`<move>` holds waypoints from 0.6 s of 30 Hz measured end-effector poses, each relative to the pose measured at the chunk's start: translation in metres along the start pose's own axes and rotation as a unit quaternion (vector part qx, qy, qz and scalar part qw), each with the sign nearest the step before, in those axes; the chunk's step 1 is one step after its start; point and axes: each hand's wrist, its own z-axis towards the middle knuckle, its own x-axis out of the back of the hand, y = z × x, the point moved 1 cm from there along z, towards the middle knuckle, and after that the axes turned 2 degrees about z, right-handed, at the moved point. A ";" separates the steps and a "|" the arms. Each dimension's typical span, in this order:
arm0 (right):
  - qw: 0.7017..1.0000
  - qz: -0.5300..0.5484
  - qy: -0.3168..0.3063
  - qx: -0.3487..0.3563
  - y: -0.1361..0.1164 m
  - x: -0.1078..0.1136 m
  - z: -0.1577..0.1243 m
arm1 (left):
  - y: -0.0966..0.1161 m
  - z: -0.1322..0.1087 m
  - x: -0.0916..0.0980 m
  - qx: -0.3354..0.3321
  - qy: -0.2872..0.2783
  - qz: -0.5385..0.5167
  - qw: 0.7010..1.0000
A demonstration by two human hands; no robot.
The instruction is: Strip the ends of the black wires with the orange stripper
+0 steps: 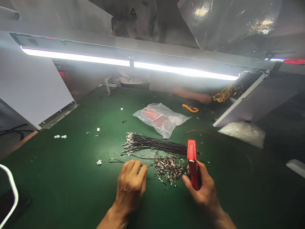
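My left hand (131,183) is closed on a thin black wire (117,161), whose terminal end sticks out to the left of the fingers. A red-handled hand tool (192,152), perhaps a wire stripper, stands upright in my right hand (206,189); its jaws cannot be made out. Behind both hands lies a bundle of black wires (159,143) with metal terminals at the left ends. Between the hands is a heap of short wire scraps (170,168), black with copper-coloured bits.
A clear plastic bag (162,117) with something orange inside lies behind the wires. Yellow-orange cutters (190,108) rest near another person's arm (195,95). Small white pieces (99,162) dot the green table (71,178). A lit lamp bar (186,70) spans above; a filled bag (243,133) sits right.
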 end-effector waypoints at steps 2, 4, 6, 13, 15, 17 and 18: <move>1.000 0.006 -0.002 -0.008 0.001 0.000 -0.002 | 0.001 0.000 0.000 -0.020 -0.002 -0.026 0.999; 0.999 0.028 -0.010 -0.015 0.000 0.002 -0.007 | 0.001 -0.002 0.001 -0.042 -0.001 -0.046 0.998; 0.992 0.117 -0.038 -0.020 -0.005 0.006 -0.013 | 0.000 -0.004 0.002 -0.061 0.012 -0.061 0.996; 0.676 0.599 -0.383 -0.193 -0.034 0.011 -0.025 | -0.002 -0.018 0.014 -0.061 0.060 -0.100 0.991; 0.614 0.638 -0.407 -0.224 -0.034 0.006 -0.030 | -0.003 -0.019 0.018 -0.037 0.072 -0.100 0.992; 0.556 0.676 -0.411 -0.257 -0.030 0.000 -0.036 | -0.003 -0.015 0.022 -0.020 0.092 -0.102 0.990; 0.538 0.686 -0.409 -0.269 -0.028 -0.003 -0.039 | -0.002 -0.013 0.025 -0.017 0.109 -0.106 0.988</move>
